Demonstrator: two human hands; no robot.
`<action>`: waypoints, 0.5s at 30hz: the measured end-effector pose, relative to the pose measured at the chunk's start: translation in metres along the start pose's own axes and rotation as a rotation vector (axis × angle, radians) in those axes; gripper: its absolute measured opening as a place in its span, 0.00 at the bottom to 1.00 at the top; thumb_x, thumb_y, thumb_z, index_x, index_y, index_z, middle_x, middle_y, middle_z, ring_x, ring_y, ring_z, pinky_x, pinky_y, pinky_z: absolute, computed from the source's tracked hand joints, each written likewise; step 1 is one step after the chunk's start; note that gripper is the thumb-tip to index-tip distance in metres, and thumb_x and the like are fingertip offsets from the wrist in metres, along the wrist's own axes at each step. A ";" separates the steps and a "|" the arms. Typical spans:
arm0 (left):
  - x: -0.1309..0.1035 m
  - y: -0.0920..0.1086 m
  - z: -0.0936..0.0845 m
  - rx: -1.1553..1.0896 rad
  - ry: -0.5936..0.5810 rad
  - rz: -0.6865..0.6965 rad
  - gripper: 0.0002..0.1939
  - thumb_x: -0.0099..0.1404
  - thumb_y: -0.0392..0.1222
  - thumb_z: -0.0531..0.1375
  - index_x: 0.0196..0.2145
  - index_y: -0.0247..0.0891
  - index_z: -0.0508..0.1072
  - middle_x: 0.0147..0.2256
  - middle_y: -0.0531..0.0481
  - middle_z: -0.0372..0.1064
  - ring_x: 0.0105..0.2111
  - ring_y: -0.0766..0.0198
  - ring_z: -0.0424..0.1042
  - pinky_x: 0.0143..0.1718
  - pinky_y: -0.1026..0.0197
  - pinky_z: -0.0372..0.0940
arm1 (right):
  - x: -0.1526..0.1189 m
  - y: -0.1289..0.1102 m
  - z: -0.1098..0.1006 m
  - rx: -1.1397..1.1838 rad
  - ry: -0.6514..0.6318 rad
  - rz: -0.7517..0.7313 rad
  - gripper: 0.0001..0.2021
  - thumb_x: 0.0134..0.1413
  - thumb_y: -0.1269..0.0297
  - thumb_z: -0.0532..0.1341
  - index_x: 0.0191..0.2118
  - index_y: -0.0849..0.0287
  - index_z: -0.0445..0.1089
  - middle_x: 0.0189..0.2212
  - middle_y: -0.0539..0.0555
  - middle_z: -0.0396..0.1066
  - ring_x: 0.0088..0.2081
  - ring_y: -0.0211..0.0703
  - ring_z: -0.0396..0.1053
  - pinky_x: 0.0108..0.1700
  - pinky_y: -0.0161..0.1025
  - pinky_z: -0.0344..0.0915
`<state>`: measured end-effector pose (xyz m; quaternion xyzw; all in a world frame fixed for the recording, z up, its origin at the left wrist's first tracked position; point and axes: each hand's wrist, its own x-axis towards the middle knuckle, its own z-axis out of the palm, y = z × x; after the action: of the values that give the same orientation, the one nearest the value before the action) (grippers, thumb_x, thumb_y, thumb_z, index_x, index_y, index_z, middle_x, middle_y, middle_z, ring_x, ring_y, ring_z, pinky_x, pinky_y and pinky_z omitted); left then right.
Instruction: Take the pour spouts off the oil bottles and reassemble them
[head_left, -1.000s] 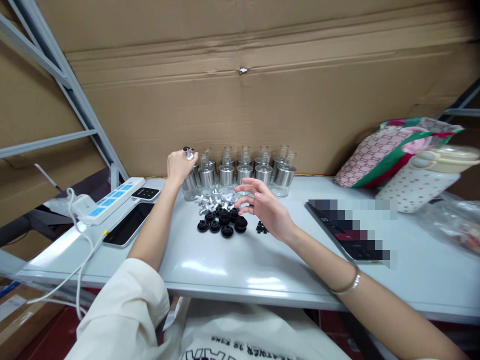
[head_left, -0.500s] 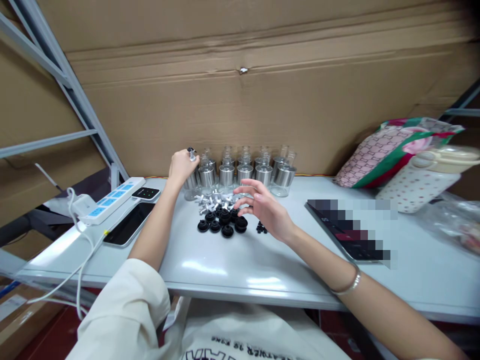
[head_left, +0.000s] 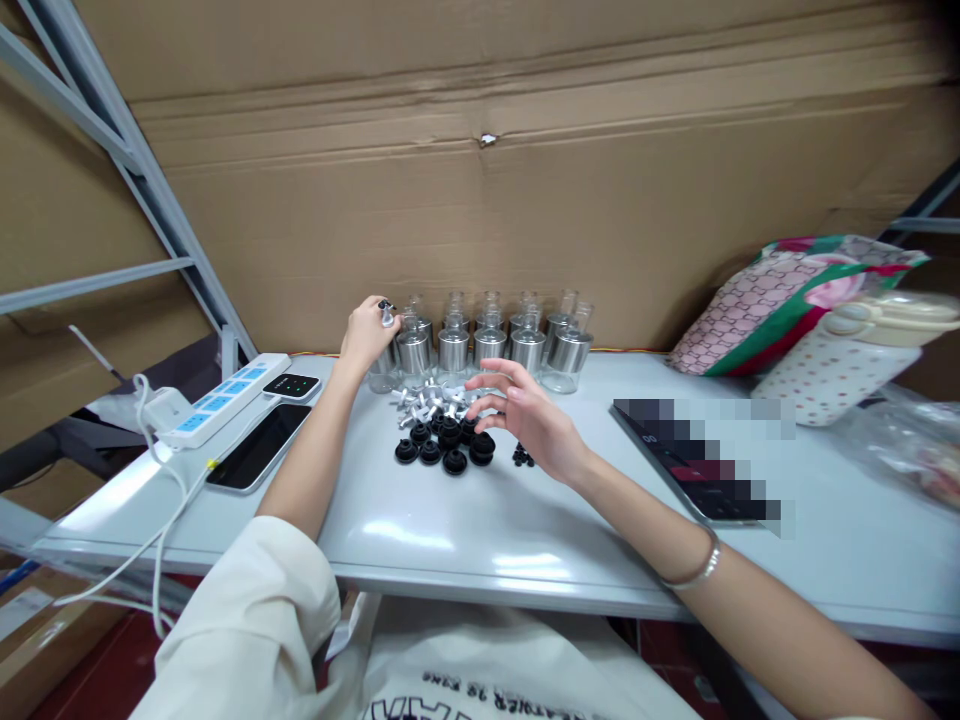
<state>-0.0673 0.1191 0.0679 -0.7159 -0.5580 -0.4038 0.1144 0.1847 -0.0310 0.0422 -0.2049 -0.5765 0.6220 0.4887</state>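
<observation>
My left hand (head_left: 366, 335) is closed at the neck of the leftmost glass bottle (head_left: 383, 380), fingers round a small grey-white stopper (head_left: 387, 316) with a black top. Whether the stopper sits in the neck is hidden. More glass bottles with metal sleeves (head_left: 490, 348) stand in rows beside it, their necks uncapped. My right hand (head_left: 534, 420), fingers apart and holding nothing, hovers just right of the loose parts. Those parts are a heap of white and grey plastic stoppers (head_left: 431, 402), several black flanged caps (head_left: 454, 461) and a little pile of tiny black pieces (head_left: 523, 456).
On the left lie a black phone (head_left: 259, 448), a small black device (head_left: 292, 387) and a white power strip (head_left: 234, 400) with cables. A tablet (head_left: 686, 470), a dotted tumbler (head_left: 832, 365) and a patterned bag (head_left: 750, 310) are on the right. Cardboard (head_left: 450, 200) walls the back.
My left hand has shifted slightly right and down with the stopper, closer to the bottle neck. The right hand has barely moved.
</observation>
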 end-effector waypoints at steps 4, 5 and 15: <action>-0.001 0.000 0.000 -0.041 -0.002 -0.023 0.08 0.58 0.42 0.58 0.29 0.34 0.72 0.44 0.43 0.70 0.42 0.60 0.71 0.47 0.62 0.63 | 0.000 0.000 -0.001 0.002 -0.008 0.008 0.21 0.48 0.54 0.60 0.48 0.52 0.59 0.43 0.54 0.65 0.37 0.43 0.69 0.38 0.42 0.66; -0.001 0.000 0.000 -0.052 0.002 -0.030 0.08 0.58 0.42 0.58 0.29 0.34 0.71 0.43 0.43 0.69 0.41 0.60 0.70 0.46 0.62 0.63 | 0.000 0.000 -0.001 0.004 -0.009 0.009 0.21 0.48 0.54 0.60 0.48 0.52 0.59 0.43 0.54 0.65 0.37 0.43 0.69 0.38 0.43 0.66; -0.004 -0.001 0.004 -0.164 0.045 -0.035 0.08 0.57 0.41 0.59 0.32 0.37 0.65 0.38 0.49 0.68 0.34 0.65 0.69 0.40 0.63 0.62 | 0.000 0.001 0.000 0.019 -0.052 0.029 0.21 0.49 0.55 0.60 0.48 0.54 0.57 0.34 0.51 0.71 0.33 0.41 0.70 0.39 0.42 0.65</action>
<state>-0.0668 0.1189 0.0622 -0.7038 -0.5326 -0.4661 0.0608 0.1840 -0.0314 0.0411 -0.1921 -0.5801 0.6396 0.4664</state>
